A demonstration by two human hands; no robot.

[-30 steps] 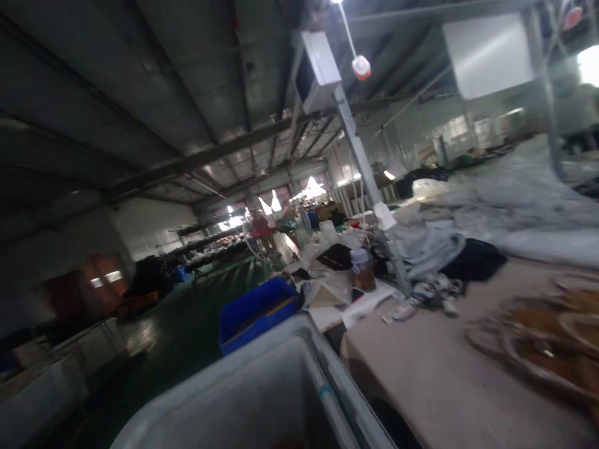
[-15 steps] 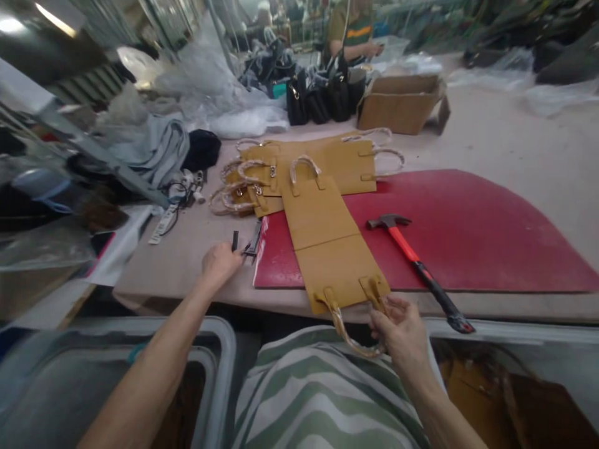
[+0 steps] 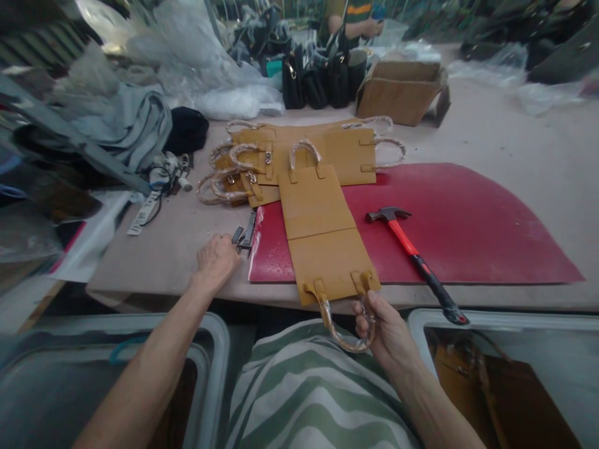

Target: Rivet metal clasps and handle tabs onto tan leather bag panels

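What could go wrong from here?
The hammer lies with its grip end seemingly past the front edge of the table; a bump could knock it toward the bin. The tan panel has its near handle in the right hand; a hard tug might drag it off the red mat. The left hand is at small dark metal pieces, which could get swept aside.

One camera is worn on the person's head. It faces forward and down across the table [image 3: 491, 140], which spans the middle of the view. The striped garment [image 3: 309, 386] is nearest, at the lower edge. The left hand [image 3: 218, 257] and right hand [image 3: 384, 321] lie at close range. The cardboard box [image 3: 393, 100] stands farther off, toward the upper edge.
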